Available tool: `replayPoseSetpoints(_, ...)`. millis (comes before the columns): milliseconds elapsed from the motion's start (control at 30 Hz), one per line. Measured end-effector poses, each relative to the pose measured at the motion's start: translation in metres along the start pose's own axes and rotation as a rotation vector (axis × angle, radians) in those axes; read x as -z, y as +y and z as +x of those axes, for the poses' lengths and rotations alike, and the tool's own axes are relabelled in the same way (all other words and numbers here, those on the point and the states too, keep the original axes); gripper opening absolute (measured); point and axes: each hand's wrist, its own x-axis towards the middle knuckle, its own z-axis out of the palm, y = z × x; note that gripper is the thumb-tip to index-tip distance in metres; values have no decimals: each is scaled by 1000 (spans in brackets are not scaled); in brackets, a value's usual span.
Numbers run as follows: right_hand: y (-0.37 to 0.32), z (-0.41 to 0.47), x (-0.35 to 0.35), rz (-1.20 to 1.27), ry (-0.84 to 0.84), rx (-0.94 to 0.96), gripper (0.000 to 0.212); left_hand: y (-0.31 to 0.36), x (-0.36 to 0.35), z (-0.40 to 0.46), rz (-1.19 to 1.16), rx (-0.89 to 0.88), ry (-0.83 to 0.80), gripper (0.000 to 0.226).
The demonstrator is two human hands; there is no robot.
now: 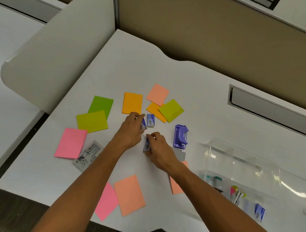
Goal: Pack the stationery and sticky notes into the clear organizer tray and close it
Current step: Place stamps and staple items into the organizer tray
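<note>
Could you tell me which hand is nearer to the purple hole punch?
The right hand is nearer, just left of the purple hole punch, holding a small box. The left hand is farther left, holding another small box.

Left hand (pixel 132 128) is pinching a small staple box (pixel 143 124); right hand (pixel 158 150) is gripping another box (pixel 147 146). A third box (pixel 150 120) is lying on the counter (pixel 191 79), at 1 o'clock from the left hand. Clear organizer tray (pixel 240 166) is sitting at 4 o'clock.
</note>
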Motion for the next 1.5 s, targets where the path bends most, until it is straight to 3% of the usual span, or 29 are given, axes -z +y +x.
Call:
replayPoseSetpoints(233,15,-3,11,122,38,-69,57,18,3,16,-99,-104,24,63)
replayPoseSetpoints(400,32,-12,19,178,71,-130,55,24,-7,31,45,-118,-64,55)
replayPoseSetpoints(567,45,-32,20,239,144,-187,58,24,-22,36,78,-81,-152,56)
replayPoseSetpoints(867,47,-64,22,326,218,-231,63,35,-23,29,124,-30,-95,49)
replayPoseSetpoints(1200,65,-121,36,375,379,-210,60,78,-23,-32,-199,-49,92,54)
replayPoseSetpoints(1500,106,-181,40,398,416,-222,65,145,-35,-83,-303,-218,89,54)
